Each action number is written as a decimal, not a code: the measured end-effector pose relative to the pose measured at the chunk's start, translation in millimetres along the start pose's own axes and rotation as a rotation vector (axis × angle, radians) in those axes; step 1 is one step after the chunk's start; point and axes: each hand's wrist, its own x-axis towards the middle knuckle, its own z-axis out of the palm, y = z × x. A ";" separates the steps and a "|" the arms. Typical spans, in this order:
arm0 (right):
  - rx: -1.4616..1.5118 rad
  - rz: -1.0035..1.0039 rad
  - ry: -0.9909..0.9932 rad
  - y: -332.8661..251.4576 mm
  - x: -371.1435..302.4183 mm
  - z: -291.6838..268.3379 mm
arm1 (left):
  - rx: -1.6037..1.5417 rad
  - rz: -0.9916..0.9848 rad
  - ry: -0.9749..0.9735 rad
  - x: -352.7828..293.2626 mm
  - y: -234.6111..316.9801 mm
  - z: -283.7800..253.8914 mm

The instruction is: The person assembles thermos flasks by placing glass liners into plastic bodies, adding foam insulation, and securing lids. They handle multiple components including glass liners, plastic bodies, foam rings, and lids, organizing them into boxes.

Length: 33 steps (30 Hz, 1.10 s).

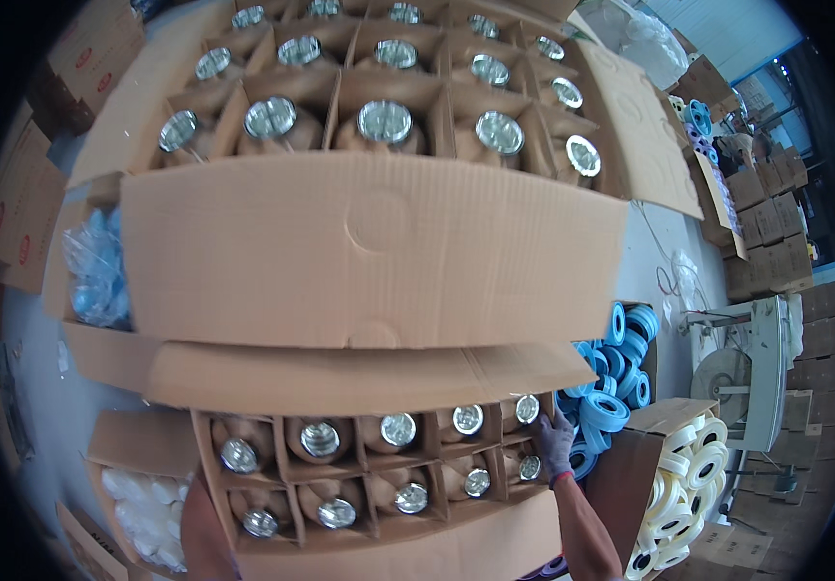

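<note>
A cardboard box (379, 557) with dividers is right in front of me. Its cells hold several round, silver-topped vessels (320, 440) that look like glass flask liners, their lower parts within brown cardboard. My right hand (557, 442), in a grey glove, is closed on the far right edge of this box. Along the left side my left forearm (206, 528) reaches up against the box; the left hand itself is hidden. Just beyond stands a larger open carton (272, 252), with more silver-topped vessels (386, 122) in its divided cells.
Blue plastic rings (603, 412) fill a carton at the right, beside a carton of cream rings (671, 494). White pieces (141, 499) lie in a box at the left, below bagged blue items (98, 271). A pale machine (752, 373) and stacked cartons (776, 223) stand farther right.
</note>
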 end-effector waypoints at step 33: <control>-0.042 -0.421 -0.127 27.6 -178.0 -28.4 | 1.186 1.433 0.234 -267.3 -110.7 -121.2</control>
